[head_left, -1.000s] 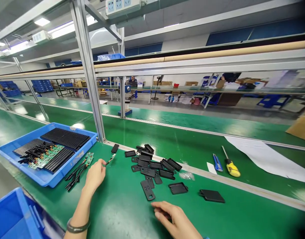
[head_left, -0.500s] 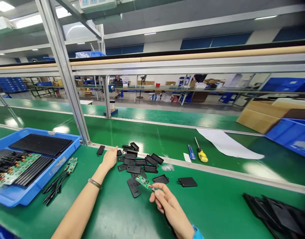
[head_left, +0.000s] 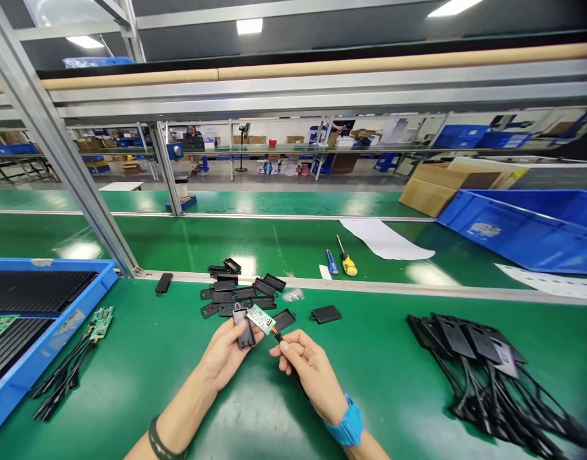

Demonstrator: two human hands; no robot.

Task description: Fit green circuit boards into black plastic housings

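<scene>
My left hand (head_left: 225, 351) is closed on a small black plastic case half (head_left: 245, 331), its hollow side facing up. My right hand (head_left: 305, 364) pinches the black cable of a small green circuit board (head_left: 261, 319). The board's far end is close beside the case half; whether they touch I cannot tell. Just beyond both hands lies a heap of black case halves (head_left: 245, 292) on the green bench. One open half (head_left: 284, 319) lies behind the board, and another black piece (head_left: 326, 314) lies to the right.
At left, a blue tray (head_left: 58, 342) holds black parts and boards; cabled circuit boards (head_left: 101, 322) lie beside it. Cased units with cables (head_left: 465, 338) are piled at right. A yellow screwdriver (head_left: 349, 263), blue cutter (head_left: 331, 262) and paper (head_left: 386, 239) lie beyond the bench strip.
My left hand has come back from the heap with a case half and is now beside the circuit board in my right hand. The view has turned to the right.
</scene>
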